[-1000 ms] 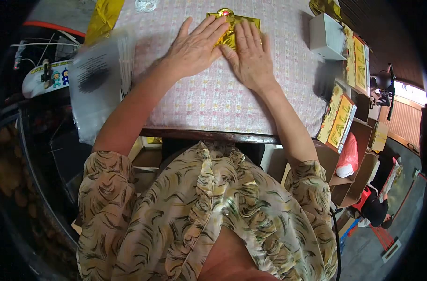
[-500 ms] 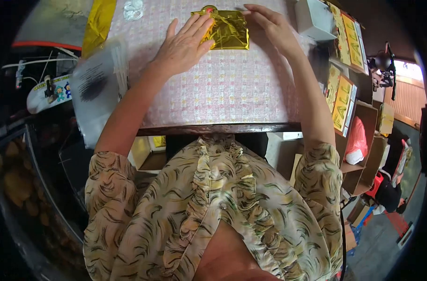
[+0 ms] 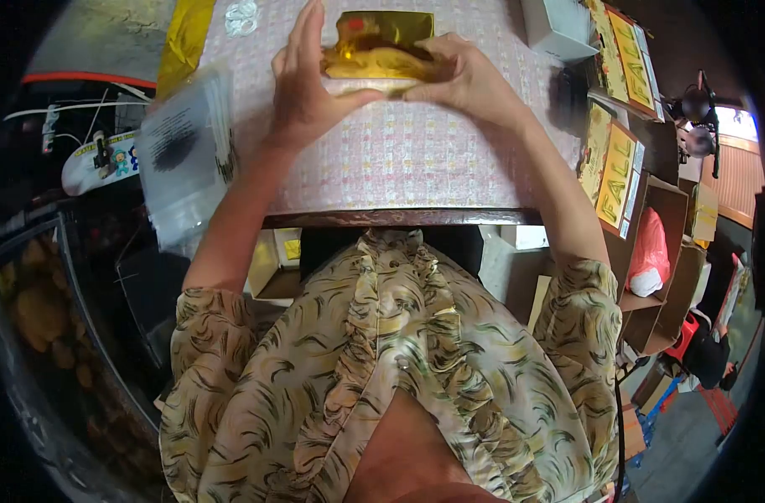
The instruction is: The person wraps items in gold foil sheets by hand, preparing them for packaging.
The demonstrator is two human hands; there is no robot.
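Observation:
A shiny folded piece of gold foil [image 3: 386, 29] lies near the far side of the table, with a small red spot at its upper left. Its near edge is raised and curved. My right hand [image 3: 474, 84] pinches the foil's right near corner between thumb and fingers. At the foil's left edge is my left hand [image 3: 307, 92], its fingers pointing up and its thumb stretched out to the right below the foil. Whether the left palm touches the foil is hard to tell.
A checked pink-white cloth [image 3: 399, 168] covers the table. Clear plastic bags [image 3: 181, 159] lie at the left edge, below a gold strip [image 3: 181, 50]. A small clear bundle [image 3: 241, 17] is at the far left. A white box [image 3: 557, 29] and FALL packages [image 3: 613, 180] stand right.
My left hand has lifted off the foil and moved to its left side. My right hand has come in and taken hold of the near right corner. The near edge is now raised.

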